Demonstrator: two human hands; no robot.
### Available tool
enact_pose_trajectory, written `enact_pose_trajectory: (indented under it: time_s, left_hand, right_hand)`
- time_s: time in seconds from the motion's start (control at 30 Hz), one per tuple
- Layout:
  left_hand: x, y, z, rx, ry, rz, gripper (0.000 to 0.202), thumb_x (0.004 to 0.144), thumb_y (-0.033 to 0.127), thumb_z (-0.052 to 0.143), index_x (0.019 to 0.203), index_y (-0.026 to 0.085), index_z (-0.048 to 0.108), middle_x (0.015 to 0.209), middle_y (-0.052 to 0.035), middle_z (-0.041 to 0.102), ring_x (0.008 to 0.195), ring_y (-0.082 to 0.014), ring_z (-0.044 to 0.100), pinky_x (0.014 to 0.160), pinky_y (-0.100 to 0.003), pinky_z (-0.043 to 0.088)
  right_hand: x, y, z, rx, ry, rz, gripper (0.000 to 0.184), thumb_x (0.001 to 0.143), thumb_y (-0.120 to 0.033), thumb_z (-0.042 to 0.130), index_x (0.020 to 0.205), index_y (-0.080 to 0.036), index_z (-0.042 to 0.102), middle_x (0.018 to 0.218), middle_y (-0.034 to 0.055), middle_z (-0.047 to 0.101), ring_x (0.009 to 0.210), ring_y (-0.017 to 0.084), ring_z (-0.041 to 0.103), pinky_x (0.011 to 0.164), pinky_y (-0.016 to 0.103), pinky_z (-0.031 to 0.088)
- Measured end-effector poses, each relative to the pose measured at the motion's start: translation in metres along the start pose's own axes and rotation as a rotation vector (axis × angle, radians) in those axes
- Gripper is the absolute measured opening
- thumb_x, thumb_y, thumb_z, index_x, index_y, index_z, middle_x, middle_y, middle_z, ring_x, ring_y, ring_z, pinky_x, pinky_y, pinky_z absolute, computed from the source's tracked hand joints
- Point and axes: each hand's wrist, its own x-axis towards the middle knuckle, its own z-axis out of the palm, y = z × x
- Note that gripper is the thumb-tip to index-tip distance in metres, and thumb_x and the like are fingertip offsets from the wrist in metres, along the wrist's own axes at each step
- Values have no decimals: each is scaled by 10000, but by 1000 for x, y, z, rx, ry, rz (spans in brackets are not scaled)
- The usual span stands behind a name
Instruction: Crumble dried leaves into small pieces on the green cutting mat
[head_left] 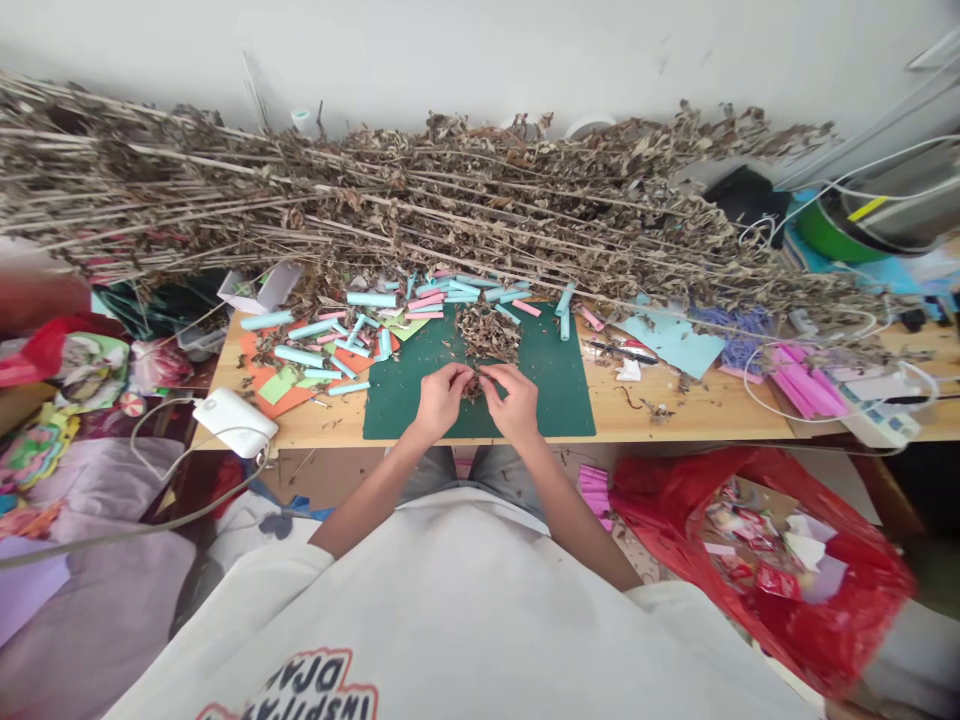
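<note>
Both my hands meet over a green cutting mat (555, 385) at the table's front edge. My left hand (439, 400) and my right hand (512, 398) have their fingers pinched together on a small clump of dried leaves (472, 385) between them. Just beyond the hands a heap of crumbled dried leaves (489, 332) lies on the mat. Several rolled paper tubes (371, 299), light blue and pink, are scattered at the mat's far left corner and beside it.
A long bundle of dried leafy stalks (450, 205) spans the whole back of the wooden table (675, 415). A white device with a cable (232, 420) sits front left. Pink paper strips (806, 385) and a power strip (877, 420) lie right. A red plastic bag (780, 560) of scraps stands below.
</note>
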Motion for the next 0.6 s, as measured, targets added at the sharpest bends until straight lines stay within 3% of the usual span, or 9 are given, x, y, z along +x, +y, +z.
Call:
enact_pose_trajectory:
  time_s: [0.27, 0.43, 0.6]
  left_hand:
    - [2, -11, 3, -135, -70, -31, 236, 875, 350, 545, 860, 163, 689, 707, -12, 662, 634, -124, 576, 625, -228, 468]
    - [4, -12, 1, -202, -103, -75, 239, 858, 358, 562, 827, 156, 685, 684, -12, 654, 619, -119, 580, 610, -225, 475]
    - [7, -9, 1, -318, -156, -142, 275, 825, 401, 596, 808, 144, 692, 687, -26, 668, 608, -118, 582, 594, -230, 483]
  right_hand:
    - [-4, 11, 6, -132, -9, -74, 205, 938, -272, 531, 940, -223, 730, 931, 67, 726, 889, 201, 658, 833, 363, 526]
    - [-3, 13, 4, -164, -80, -144, 233, 955, -271, 505, 1051, -239, 715, 1018, 75, 723, 956, 202, 653, 856, 366, 516]
    - [-4, 12, 2, -243, -72, -157, 250, 966, -273, 481, 974, -231, 727, 937, 75, 729, 897, 206, 652, 816, 365, 495]
